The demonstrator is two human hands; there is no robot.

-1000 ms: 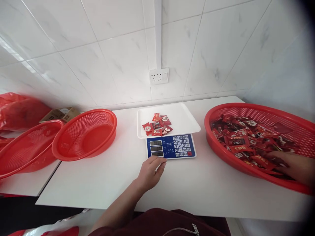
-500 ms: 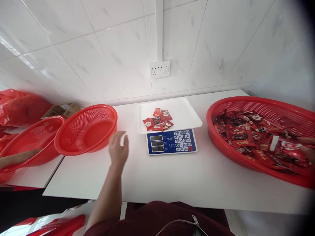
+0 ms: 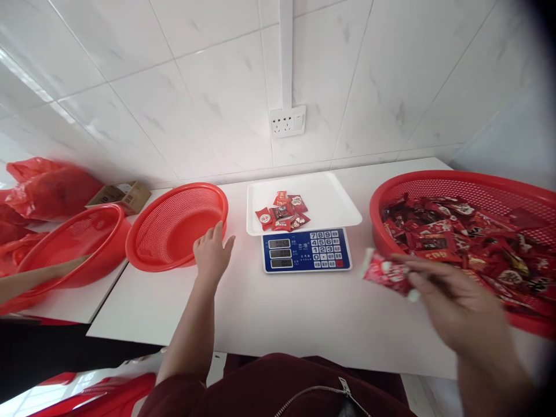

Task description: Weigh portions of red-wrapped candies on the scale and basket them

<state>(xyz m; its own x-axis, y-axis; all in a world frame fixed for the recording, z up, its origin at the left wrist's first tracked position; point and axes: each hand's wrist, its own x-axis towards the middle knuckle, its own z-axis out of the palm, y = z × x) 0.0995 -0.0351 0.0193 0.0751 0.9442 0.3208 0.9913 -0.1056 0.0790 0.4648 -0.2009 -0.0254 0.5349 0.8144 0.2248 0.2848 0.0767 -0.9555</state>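
My right hand [image 3: 456, 301] pinches a red snack packet [image 3: 391, 276] with pale ends, slightly blurred, over the front left rim of a large red basket [image 3: 393, 184]. Many wrapped red and dark packets [image 3: 434, 242] fill that basket. My left hand [image 3: 212, 255] is open, its fingers at the right rim of a red perforated basket [image 3: 138, 243]; whether they touch it I cannot tell. Between the hands stands a blue digital scale [image 3: 299, 263]. Its white tray [image 3: 324, 200] carries a small group of red packets [image 3: 281, 213].
At far left another person's arm [image 3: 39, 278] reaches into a second red basket [image 3: 98, 223]. Behind it are red plastic bags [image 3: 56, 188] and an open cardboard box [image 3: 134, 197]. A tiled wall with a socket [image 3: 288, 122] backs the white table [image 3: 260, 313].
My right hand has come left out of the full basket with the packet. The red basket by my left hand has shifted right, and that hand's fingers now meet its rim in view.
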